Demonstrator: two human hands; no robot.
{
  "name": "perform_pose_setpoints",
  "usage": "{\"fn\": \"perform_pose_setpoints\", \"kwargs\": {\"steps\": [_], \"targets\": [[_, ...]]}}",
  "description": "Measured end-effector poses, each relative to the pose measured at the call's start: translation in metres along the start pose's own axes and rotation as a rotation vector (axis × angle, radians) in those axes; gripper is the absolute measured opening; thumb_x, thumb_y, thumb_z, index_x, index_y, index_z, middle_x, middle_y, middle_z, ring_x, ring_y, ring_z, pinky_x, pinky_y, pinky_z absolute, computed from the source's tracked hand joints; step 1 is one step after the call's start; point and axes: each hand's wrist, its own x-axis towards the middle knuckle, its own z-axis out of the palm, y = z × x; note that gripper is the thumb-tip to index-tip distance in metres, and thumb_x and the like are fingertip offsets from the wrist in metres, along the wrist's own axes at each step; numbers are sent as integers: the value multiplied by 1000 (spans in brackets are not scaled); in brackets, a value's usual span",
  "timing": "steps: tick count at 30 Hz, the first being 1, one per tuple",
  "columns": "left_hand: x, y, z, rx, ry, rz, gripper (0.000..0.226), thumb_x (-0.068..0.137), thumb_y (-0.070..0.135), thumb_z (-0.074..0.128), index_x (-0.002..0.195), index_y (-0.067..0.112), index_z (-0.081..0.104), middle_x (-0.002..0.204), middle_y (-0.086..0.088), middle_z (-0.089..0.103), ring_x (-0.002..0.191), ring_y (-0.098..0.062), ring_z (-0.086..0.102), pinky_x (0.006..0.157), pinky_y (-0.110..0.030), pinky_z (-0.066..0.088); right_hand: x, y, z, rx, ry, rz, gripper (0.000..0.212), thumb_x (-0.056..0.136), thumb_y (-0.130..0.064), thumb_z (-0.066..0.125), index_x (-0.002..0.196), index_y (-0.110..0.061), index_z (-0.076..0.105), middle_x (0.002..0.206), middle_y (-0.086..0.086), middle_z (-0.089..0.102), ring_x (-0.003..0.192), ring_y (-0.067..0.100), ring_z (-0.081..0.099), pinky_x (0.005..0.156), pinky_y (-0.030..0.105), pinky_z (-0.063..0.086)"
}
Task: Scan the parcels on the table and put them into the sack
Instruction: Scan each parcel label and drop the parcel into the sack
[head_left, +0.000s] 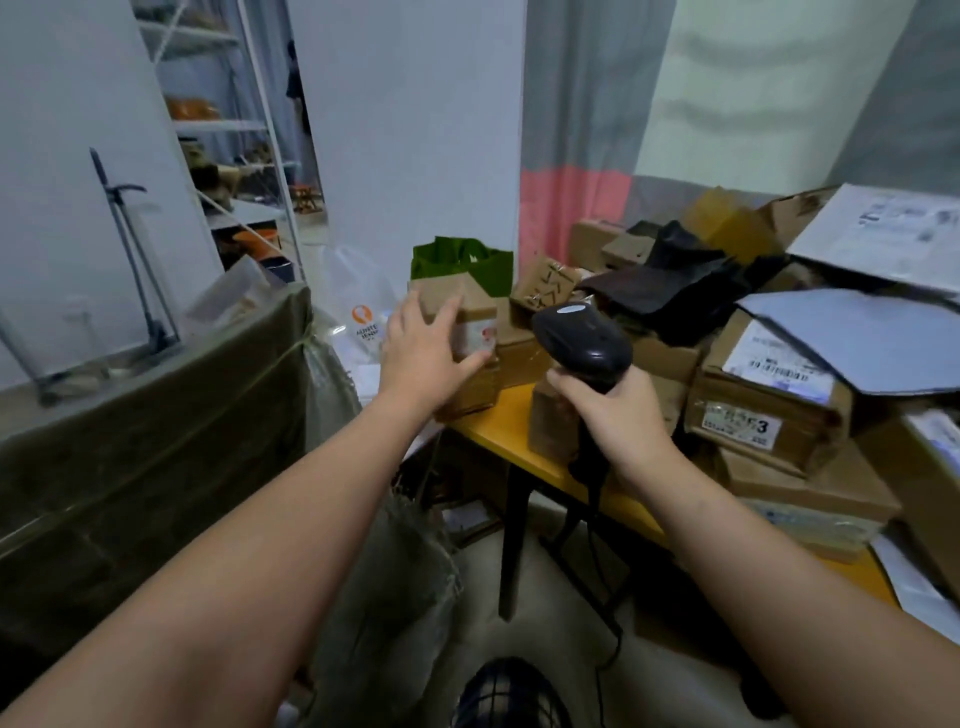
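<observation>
My left hand (423, 353) reaches over the left end of the yellow table (493, 428), its fingers spread against a small brown cardboard parcel (470, 317) with a red-and-white label; it touches the box without closing around it. My right hand (621, 415) is shut on the handle of a black barcode scanner (582, 338), whose head points toward that parcel. The woven grey-green sack (395, 561) hangs open below my left forearm, beside the table leg. Several more cardboard parcels (769, 400) are piled on the table to the right.
A green bag (462, 260) stands behind the small parcel. A white plastic bag with an orange logo (358, 322) lies to its left. A dark olive covered bin (145, 441) fills the left side. Black plastic mailers (670, 280) top the pile. A pink-and-grey curtain (571, 208) hangs behind.
</observation>
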Motion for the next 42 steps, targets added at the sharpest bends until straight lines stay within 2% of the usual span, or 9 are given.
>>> {"fn": "perform_pose_setpoints", "kwargs": {"steps": [4,7,15,19,23,30,34,36,42], "targets": [[45,9,11,136,-32,35,76,81,74,45,145,33,36,157,-12,18,143,-39,13,113,-58,21,21,7,8,-12,16,72,30,83,-27,73,112,-20,68,102,-8,70,98,5,62,84,23,49],[63,15,17,154,-37,-7,83,80,77,42,137,17,42,143,-17,39,132,-38,32,101,-52,38,26,13,5,-18,27,90,27,83,-26,72,109,-19,69,100,-3,71,97,10,64,86,28,51],[62,16,6,138,85,-3,61,83,53,56,123,9,47,124,-13,45,115,-32,40,85,-46,41,18,14,-5,-17,108,101,24,83,-26,73,105,-29,63,105,-5,69,101,9,62,89,29,50],[26,12,-21,-2,285,68,46,82,47,60,107,9,50,117,-13,45,109,-32,39,79,-40,34,4,6,-15,8,109,69,31,82,-26,73,112,-23,66,105,-5,69,102,8,61,91,30,50],[-32,29,-45,-434,381,191,38,78,42,64,93,11,49,104,-4,41,104,-25,39,81,-31,37,-24,1,-30,103,91,24,24,80,-22,76,103,-23,70,99,-1,73,97,12,66,90,34,52],[-119,82,-41,-1204,245,76,27,79,47,57,89,24,47,89,6,53,85,-2,53,75,-19,45,-86,-8,-55,643,7,107,52,65,-29,83,115,-29,67,120,7,68,112,24,64,83,38,57],[-141,113,-24,-1711,-75,-126,24,88,39,51,104,20,51,91,10,71,89,-5,67,72,-28,56,-116,-17,-71,679,-20,47,43,69,-26,81,111,-26,70,115,5,71,109,21,66,85,36,57],[-147,124,-22,-1719,-196,-142,30,95,37,46,121,24,53,111,3,70,105,-13,66,79,-36,57,-126,-22,-82,604,19,-33,43,71,-22,79,112,-25,68,114,2,71,108,17,66,83,27,56],[-150,139,-30,-1444,-299,-10,51,89,6,43,124,42,53,127,-1,59,110,-16,63,78,-28,55,-137,-25,-122,550,213,-118,51,68,-19,83,117,-18,66,113,1,71,108,16,66,85,28,55]]}}
